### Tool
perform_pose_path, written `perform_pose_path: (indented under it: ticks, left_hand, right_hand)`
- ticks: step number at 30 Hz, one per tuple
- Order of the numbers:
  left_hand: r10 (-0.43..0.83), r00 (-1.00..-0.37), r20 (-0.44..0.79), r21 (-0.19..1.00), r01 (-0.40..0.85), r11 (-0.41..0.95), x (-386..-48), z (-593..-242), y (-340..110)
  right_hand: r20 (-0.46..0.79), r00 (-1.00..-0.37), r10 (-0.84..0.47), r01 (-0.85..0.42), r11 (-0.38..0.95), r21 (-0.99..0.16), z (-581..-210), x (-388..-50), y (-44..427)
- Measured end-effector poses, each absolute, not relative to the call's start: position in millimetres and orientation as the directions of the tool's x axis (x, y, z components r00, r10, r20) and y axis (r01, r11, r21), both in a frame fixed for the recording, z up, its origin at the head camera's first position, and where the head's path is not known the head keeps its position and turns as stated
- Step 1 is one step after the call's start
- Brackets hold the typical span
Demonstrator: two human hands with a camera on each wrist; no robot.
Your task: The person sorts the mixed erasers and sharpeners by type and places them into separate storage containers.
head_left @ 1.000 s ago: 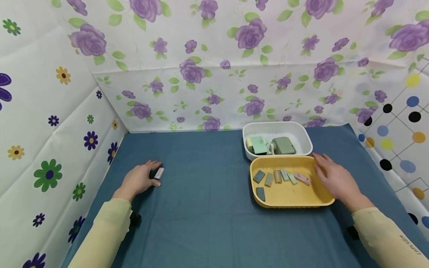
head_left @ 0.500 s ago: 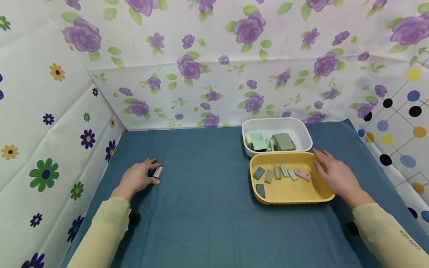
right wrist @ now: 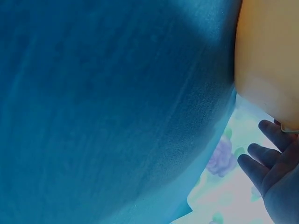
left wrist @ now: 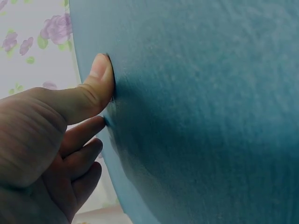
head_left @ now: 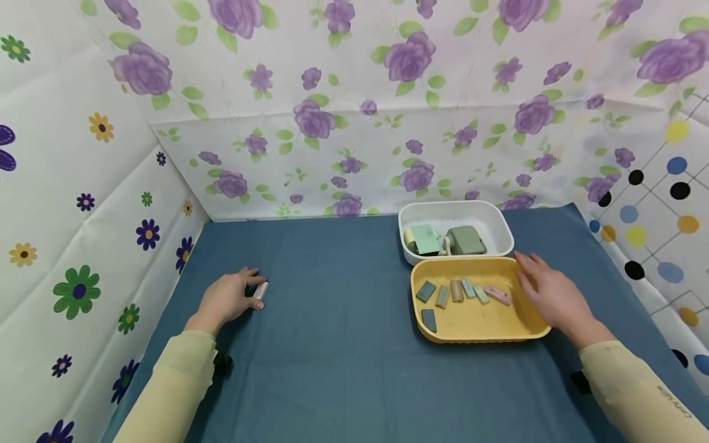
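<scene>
At the left of the cloth-covered table, my left hand (head_left: 227, 299) pinches a small pale pink block (head_left: 261, 290) between thumb and fingertips, low against the cloth. In the left wrist view the thumb (left wrist: 98, 86) lies by the cloth and hides the block. My right hand (head_left: 556, 298) rests on the right rim of a yellow tray (head_left: 482, 329), its fingers fairly straight. In the right wrist view several fingers (right wrist: 264, 158) extend beside the tray wall (right wrist: 266, 56). In the tray lie several small blocks, among them a pink one (head_left: 498, 295) and a dark grey one (head_left: 429, 320).
Just behind the yellow tray stands a white bin (head_left: 493, 215), holding a mint-green item (head_left: 424, 239) and a grey-green boxy item (head_left: 466, 240). A blue cloth (head_left: 338, 344) covers the table. Flower-patterned sheets (head_left: 343, 123) rise at the back and left, a dotted sheet at the right.
The left fingers and thumb have drawn slightly closer together on the pale block. My right hand stays on the tray rim. The head view shifts a little.
</scene>
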State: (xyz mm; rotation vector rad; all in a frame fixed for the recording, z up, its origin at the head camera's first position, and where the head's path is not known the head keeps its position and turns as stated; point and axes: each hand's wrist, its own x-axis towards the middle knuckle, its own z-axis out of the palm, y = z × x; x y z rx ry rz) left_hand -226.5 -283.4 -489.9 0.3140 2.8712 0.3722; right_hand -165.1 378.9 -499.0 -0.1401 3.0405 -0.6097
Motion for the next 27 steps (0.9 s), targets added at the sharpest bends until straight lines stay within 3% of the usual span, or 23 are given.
perform_pose_path:
  ticks: [27]
  left_hand:
    - [0.214, -0.975, -0.065, 0.258, 0.191, 0.947, -215.8, -479.1, -276.6]
  right_hand:
    - [0.002, -0.995, -0.103, -0.095, 0.912, -0.4, -498.7, -164.5, 380.1]
